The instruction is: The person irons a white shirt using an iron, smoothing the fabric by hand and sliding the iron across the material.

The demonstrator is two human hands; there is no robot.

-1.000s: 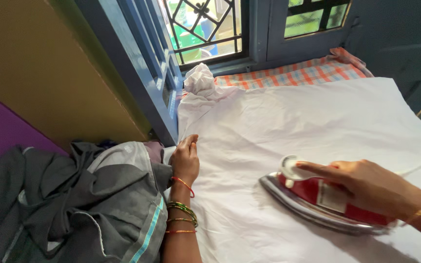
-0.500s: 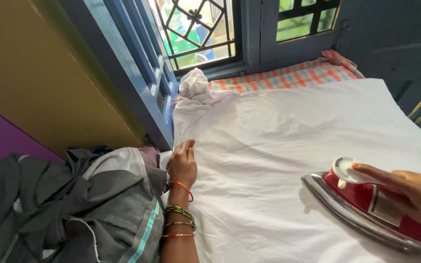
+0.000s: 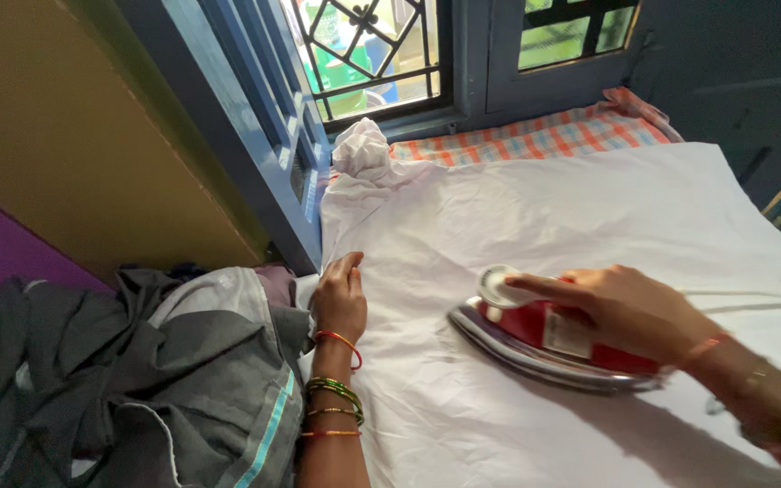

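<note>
- We see the right hand [image 3: 630, 312] closed around the handle of a red iron [image 3: 549, 342]; the forefinger lies stretched out along the top towards the white dial at the iron's front end.
- The iron sits flat on its shiny soleplate on the white cloth [image 3: 589, 208], roughly mid-way across the spread cloth and towards the near edge, its pointed end turned to the left edge.
- A white cord [image 3: 752, 298] runs from behind the right hand off to the right edge of the cloth.
- The left hand [image 3: 341, 303] rests palm-down at the left edge of the cloth, fingers together and laid flat on the fabric, holding nothing. Whether it presses down we cannot tell.
- Bangles [image 3: 334, 398] in red, green and gold ring the left wrist; a thin band shows on the right wrist as well.
- The cloth is spread wide and lightly creased. At its far left corner it bunches into a crumpled white knot [image 3: 365, 149] just under the window.
- A checked orange-and-blue sheet [image 3: 544, 136] shows beyond the far edge of the white cloth.
- Beside the left edge lies a heap of grey garments [image 3: 137, 380], one with a teal stripe, touching the left forearm.
- Behind it all stands a blue window frame [image 3: 255, 117] with a dark metal grille [image 3: 363, 45].
</note>
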